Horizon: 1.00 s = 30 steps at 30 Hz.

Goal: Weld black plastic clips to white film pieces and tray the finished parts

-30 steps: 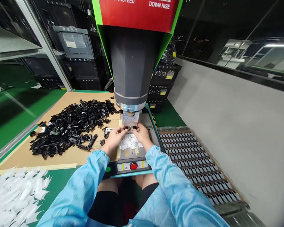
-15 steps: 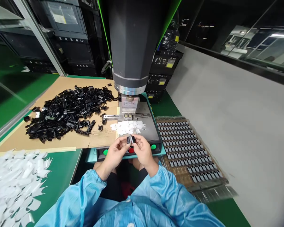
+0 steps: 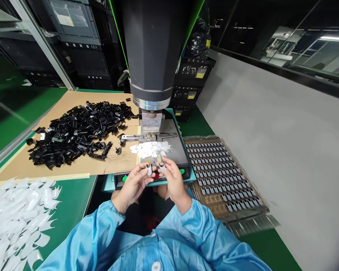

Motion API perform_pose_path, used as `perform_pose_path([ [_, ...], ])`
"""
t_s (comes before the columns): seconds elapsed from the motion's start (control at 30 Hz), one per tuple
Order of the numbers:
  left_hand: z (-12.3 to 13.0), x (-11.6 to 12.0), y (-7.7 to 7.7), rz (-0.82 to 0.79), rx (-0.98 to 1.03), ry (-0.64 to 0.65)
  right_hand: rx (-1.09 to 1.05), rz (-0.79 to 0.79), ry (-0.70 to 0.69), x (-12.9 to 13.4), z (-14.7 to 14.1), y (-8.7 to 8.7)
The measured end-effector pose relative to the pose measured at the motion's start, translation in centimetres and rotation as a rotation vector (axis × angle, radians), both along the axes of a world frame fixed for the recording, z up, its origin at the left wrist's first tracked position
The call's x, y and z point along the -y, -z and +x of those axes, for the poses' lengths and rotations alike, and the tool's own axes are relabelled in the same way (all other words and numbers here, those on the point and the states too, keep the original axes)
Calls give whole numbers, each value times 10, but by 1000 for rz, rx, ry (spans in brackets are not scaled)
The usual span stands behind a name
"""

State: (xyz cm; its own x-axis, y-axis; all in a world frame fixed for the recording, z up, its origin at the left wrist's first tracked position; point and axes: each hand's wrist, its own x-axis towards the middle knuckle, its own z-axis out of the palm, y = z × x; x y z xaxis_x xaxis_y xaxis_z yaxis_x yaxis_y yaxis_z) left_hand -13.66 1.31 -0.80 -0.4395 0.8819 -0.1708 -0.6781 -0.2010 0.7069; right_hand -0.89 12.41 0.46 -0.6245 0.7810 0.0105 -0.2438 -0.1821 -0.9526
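Observation:
My left hand [image 3: 133,185] pinches a small curved plastic piece [image 3: 149,170], white with a dark upper end. A similar white-and-dark curved piece [image 3: 162,168] is between the fingertips of my right hand [image 3: 174,182]. The two pieces are apart, side by side above the front edge of the machine base. Just beyond my hands, a heap of thin white plastic pieces [image 3: 148,149] lies on the grey metal plate [image 3: 179,150]. Behind it stands a metal fixture [image 3: 132,137] under the machine's dark head [image 3: 151,56].
Black clips [image 3: 76,131] are piled on cardboard [image 3: 121,162] at left. More white pieces [image 3: 17,218] cover the near-left green table. Green buttons [image 3: 124,178] sit on the machine's front. At right, a tray [image 3: 211,203] holds rows of grey parts. Black crates [image 3: 190,75] stand behind.
The two pieces were close together with black sides showing; now they are farther apart and turned so their white faces show. My hands have separated slightly. The view has shifted a little.

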Motion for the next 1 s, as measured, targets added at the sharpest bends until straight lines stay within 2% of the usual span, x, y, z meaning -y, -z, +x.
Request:
perform_pose_path([
  [0.13, 0, 4, 1, 4, 86, 56, -84, -197, -88, 0, 3, -3],
  [0.23, 1, 4, 3, -3, 96, 75, -131, -258, -126, 1, 4, -2],
  [0.57, 4, 5, 6, -34, 88, 102, -150, -267, -136, 3, 6, 5],
  [0.8, 14, 7, 4, -66, 51, 161, -138, -261, -151, 6, 18, 14],
  [0.9, 17, 8, 7, -89, -15, 178, -87, -168, -128, 7, 25, 23],
  [1.0, 25, 10, 16, -122, -103, 150, 83, 156, -84, 14, 37, 32],
])
